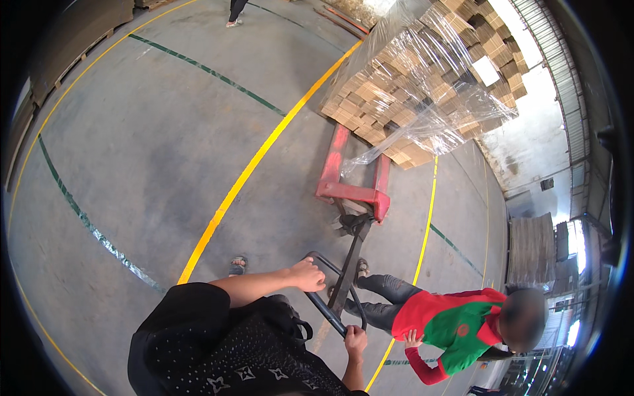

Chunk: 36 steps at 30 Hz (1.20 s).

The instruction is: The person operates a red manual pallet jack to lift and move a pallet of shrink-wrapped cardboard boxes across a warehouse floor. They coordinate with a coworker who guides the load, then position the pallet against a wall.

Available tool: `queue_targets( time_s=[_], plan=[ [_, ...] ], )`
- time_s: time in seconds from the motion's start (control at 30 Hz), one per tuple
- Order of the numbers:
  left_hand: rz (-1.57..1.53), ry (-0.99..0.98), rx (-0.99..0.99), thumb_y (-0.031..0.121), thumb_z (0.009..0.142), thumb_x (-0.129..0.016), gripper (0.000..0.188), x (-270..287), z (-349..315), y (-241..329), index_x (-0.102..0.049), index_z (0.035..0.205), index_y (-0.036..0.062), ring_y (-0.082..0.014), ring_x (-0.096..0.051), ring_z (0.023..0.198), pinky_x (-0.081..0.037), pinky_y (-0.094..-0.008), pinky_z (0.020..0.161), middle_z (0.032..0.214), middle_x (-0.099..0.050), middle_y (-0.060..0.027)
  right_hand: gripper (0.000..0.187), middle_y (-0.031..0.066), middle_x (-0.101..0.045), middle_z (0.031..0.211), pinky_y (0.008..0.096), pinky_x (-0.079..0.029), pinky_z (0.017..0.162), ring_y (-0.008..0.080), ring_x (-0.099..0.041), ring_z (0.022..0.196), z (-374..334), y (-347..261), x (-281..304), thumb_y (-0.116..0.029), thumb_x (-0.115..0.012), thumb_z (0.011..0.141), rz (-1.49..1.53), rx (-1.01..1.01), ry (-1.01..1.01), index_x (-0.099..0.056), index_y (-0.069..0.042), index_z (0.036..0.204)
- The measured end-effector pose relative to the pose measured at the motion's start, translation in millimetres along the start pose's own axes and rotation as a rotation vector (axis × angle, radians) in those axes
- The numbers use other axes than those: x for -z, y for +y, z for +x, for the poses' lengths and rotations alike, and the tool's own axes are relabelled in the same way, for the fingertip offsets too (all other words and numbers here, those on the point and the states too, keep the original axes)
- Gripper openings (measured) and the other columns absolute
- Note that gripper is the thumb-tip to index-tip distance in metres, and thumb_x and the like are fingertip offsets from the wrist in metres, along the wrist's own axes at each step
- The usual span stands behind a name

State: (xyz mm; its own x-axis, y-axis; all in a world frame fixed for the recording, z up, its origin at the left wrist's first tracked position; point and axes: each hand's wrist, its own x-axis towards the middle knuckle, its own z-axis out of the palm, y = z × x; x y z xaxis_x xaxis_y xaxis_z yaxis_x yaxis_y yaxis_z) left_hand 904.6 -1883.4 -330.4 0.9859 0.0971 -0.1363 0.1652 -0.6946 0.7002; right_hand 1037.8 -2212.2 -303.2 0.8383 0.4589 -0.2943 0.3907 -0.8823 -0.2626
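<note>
My left hand [307, 274] is closed around the upper left end of a black loop-shaped handle [326, 313]. Lower right on that same handle, my right hand [356, 341] is wrapped round its other end. From the handle a dark steel shaft [351, 259] runs up to a red pallet jack [353, 191]. Its forks reach under a tall load of flat brown cardboard pieces [389, 99], covered in clear stretch film. A loose tail of film [376, 153] hangs down over the jack.
A person in a red and green shirt [449, 323] stands close by on the right. A yellow floor line [247, 168] passes left of the jack, another [428, 221] right of it. Stacked sheets [531, 251] stand far right. Another person's leg [236, 10] shows at the top.
</note>
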Motion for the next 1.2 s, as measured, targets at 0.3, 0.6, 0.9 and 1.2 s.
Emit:
queue_targets(
  time_s=[0.3,0.6,0.9,1.2],
  plan=[
    [-0.025,0.044,-0.015,0.037,0.092,-0.055,0.030,-2.2,2.1,-0.7,-0.074,0.095,0.0142,-0.0337,-0.070,0.079,-0.036,-0.0507,0.108,0.071,-0.070,-0.0161,0.027,0.0166,-0.070,0.072,0.0449,-0.054,0.069,0.0365,-0.071,0.072,-5.0,-16.9,7.2,-0.031,-0.063,0.083,0.072,-0.064,0.109,-0.077,-0.008,0.084],
    [-0.028,0.026,-0.036,0.035,0.090,-0.057,0.029,-1.6,7.7,0.3,-0.075,0.091,0.0124,-0.0324,-0.071,0.082,-0.036,-0.0529,0.105,0.077,-0.072,-0.0149,0.027,0.0135,-0.067,0.062,0.0436,-0.053,0.063,0.0351,-0.068,0.063,-3.8,-11.7,4.6,-0.033,-0.066,0.082,0.089,-0.046,0.197,-0.075,-0.007,0.081],
    [-0.041,-0.043,-0.070,0.045,0.094,-0.054,0.038,8.0,5.6,3.3,-0.075,0.095,0.0128,-0.0327,-0.070,0.083,-0.035,-0.0523,0.106,0.076,-0.072,-0.0146,0.027,0.0154,-0.069,0.067,0.0428,-0.053,0.065,0.0351,-0.069,0.065,-7.0,-28.9,20.4,-0.031,-0.066,0.081,0.094,-0.110,0.155,-0.075,-0.005,0.080],
    [0.067,-0.360,-0.145,0.056,0.098,-0.045,0.058,32.1,9.8,11.0,-0.077,0.089,0.0092,-0.0373,-0.068,0.079,-0.036,-0.0499,0.102,0.072,-0.070,-0.0162,0.029,0.0123,-0.066,0.059,0.0429,-0.053,0.060,0.0339,-0.067,0.058,-3.3,-24.8,23.5,-0.035,-0.068,0.080,0.068,-0.071,0.130,-0.074,-0.007,0.076]
  ],
)
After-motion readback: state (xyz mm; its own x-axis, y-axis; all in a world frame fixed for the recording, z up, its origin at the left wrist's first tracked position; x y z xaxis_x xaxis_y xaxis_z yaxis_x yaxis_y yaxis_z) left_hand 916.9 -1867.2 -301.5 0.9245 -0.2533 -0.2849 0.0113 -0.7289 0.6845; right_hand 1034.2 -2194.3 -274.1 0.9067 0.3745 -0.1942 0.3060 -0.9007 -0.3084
